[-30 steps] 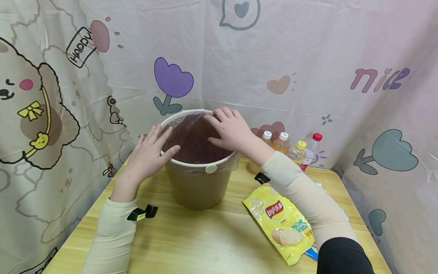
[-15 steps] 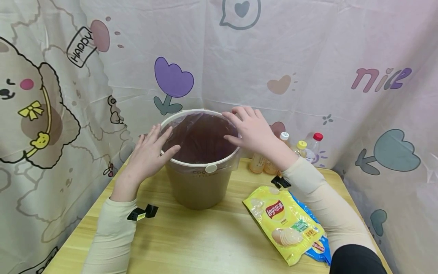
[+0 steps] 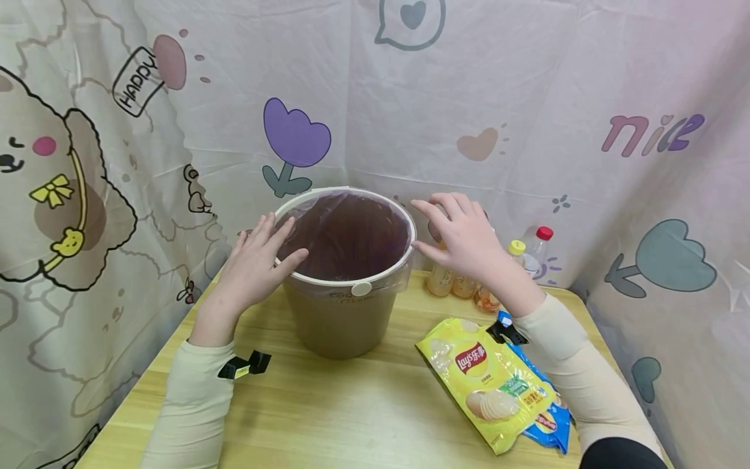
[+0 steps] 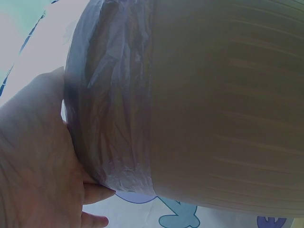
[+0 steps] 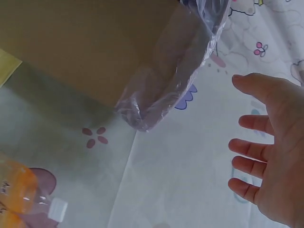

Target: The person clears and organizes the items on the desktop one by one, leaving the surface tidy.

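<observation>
A brown trash can (image 3: 340, 326) with a cream rim stands on the table, lined with a thin see-through trash bag (image 3: 351, 241) folded down over its rim. My left hand (image 3: 249, 270) rests at the left side of the rim, its fingers spread and straight. In the left wrist view that hand (image 4: 42, 147) lies against the bag's folded edge (image 4: 118, 95). Just off the rim's right side hovers my right hand (image 3: 469, 241), fingers loosely bent and holding nothing. The right wrist view shows this hand (image 5: 275, 152) apart from the bag (image 5: 161, 80).
Right of the can lies a yellow Lay's chip bag (image 3: 483, 384) over a blue chip bag (image 3: 551, 426). Behind my right arm stand several drink bottles, one with a red cap (image 3: 544, 233) and one with a yellow cap (image 3: 516, 247). A printed curtain (image 3: 398, 117) closes off the back.
My right hand has moved from over the can's opening to the right, past the rim, uncovering more of the blue chip bag. The left hand has stayed in place.
</observation>
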